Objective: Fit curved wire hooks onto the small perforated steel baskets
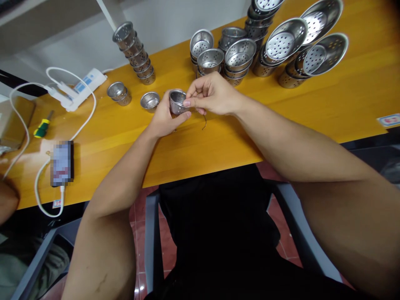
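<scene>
My left hand (164, 118) is closed round a small perforated steel cup (176, 101), held just above the orange table (312, 108). My right hand (212, 95) pinches at the cup's rim with thumb and fingers together. A thin curved wire (204, 122) hangs below my right hand; where it is attached is not clear. Another small steel cup (150, 101) lies just left of my left hand.
Leaning stack of small cups (135, 53) and a pair of cups (119, 93) at back left. Several stacks of larger perforated cups (237, 56) and bowls (308, 46) at back right. White power strip (78, 89), screwdriver (43, 127) and phone (61, 163) on cable at left. Another person's arm (8, 200) at left edge.
</scene>
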`<action>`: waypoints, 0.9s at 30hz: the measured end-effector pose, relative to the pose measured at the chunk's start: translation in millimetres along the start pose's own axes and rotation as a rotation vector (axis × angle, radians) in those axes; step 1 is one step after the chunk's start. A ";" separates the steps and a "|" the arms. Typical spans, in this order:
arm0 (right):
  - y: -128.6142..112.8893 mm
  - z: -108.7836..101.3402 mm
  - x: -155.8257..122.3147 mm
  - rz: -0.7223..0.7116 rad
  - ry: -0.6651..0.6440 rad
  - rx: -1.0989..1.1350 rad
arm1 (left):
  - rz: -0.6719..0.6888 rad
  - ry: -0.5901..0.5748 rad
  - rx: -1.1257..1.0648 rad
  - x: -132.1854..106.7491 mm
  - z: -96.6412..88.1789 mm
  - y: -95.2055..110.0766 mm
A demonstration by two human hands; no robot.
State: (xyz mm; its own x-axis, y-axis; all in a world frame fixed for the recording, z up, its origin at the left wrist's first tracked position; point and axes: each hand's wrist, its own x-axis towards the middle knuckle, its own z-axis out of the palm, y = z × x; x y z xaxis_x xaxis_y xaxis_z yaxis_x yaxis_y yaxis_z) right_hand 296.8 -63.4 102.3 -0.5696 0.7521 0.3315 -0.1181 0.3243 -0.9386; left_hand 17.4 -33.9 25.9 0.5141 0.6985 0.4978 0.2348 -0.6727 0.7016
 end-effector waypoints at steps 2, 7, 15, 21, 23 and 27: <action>-2.3 -1.8 -1.1 -0.007 -0.019 0.006 | -0.007 -0.006 -0.011 0.0 0.3 1.5; 1.4 -4.7 -0.8 -0.019 -0.053 -0.028 | -0.034 -0.009 -0.050 0.9 2.5 0.9; 19.7 -0.7 1.8 -0.184 0.237 -0.387 | -0.067 0.179 0.026 6.0 -0.3 -6.5; 19.4 -0.5 -5.1 -0.239 0.174 -0.514 | -0.061 0.213 0.039 8.7 1.2 -8.4; 19.9 1.2 -6.2 -0.223 0.129 -0.511 | -0.016 0.195 0.045 8.1 2.9 -10.3; 20.1 5.8 -6.6 -0.160 0.078 -0.484 | 0.020 0.143 0.083 6.2 5.6 -9.5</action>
State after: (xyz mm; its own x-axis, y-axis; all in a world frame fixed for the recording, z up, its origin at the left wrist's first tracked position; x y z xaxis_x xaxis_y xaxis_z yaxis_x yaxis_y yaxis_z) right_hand 293.4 -65.2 80.7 -0.5109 0.7058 0.4908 0.2017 0.6534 -0.7297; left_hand 23.0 -24.5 19.4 0.3981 0.7085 0.5826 0.2960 -0.7004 0.6495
